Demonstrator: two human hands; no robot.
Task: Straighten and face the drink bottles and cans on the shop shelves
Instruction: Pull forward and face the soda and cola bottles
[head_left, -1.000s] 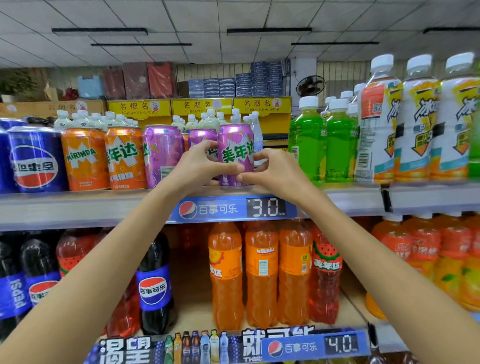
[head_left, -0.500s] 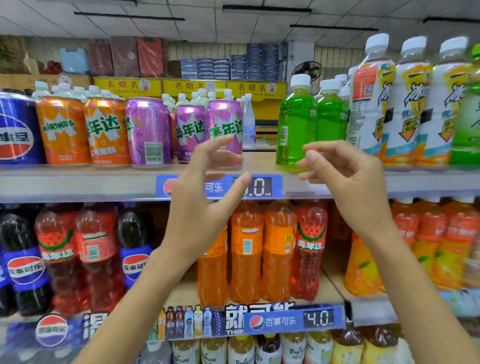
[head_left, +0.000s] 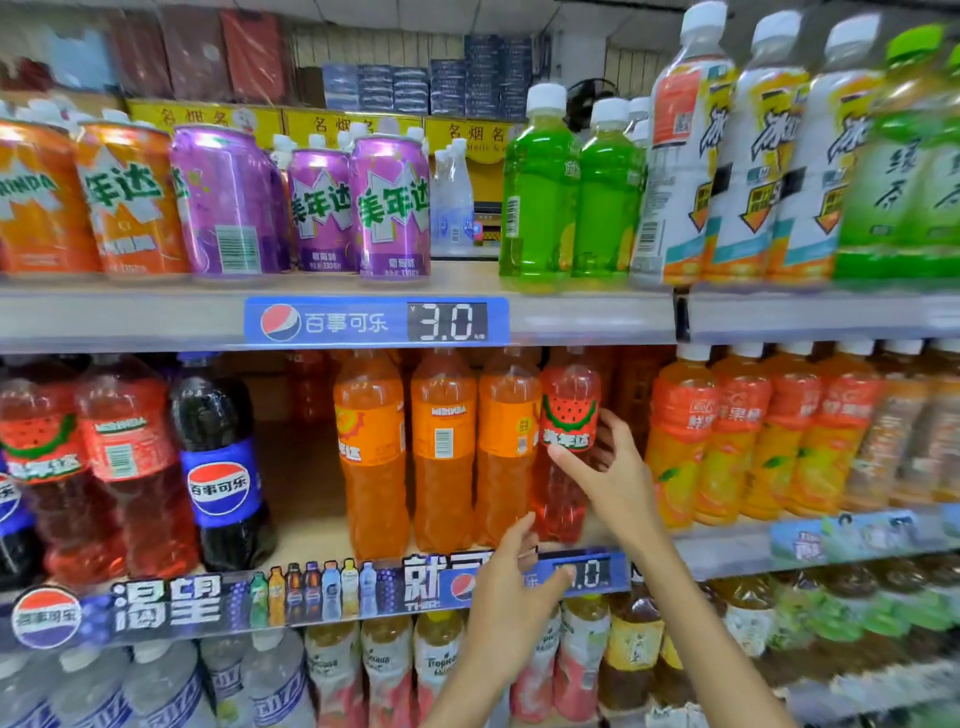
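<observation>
On the middle shelf a red watermelon Mirinda bottle (head_left: 570, 395) stands right of three orange Mirinda bottles (head_left: 444, 452). My right hand (head_left: 605, 467) grips the red bottle at its label, thumb across the front and fingers on its right side. Lower down, my left hand (head_left: 511, 577) reaches up in front of the price strip, open, its fingertips near the base of the rightmost orange bottle. Two purple Mirinda cans (head_left: 389, 208) face forward on the top shelf; a third purple can (head_left: 228, 202) to their left shows its barcode.
Orange cans (head_left: 124, 197) and green bottles (head_left: 540, 197) share the top shelf (head_left: 582, 317). A Pepsi bottle (head_left: 221, 467) and red bottles (head_left: 124, 457) stand at the middle left, with a gap right of the Pepsi. Orange juice bottles (head_left: 737, 431) stand right. Tropicana bottles (head_left: 384, 670) fill the shelf below.
Both hands have dropped from the purple cans on the top shelf to the middle shelf. My right hand has taken hold of the red watermelon bottle. The view has tilted down and moved closer.
</observation>
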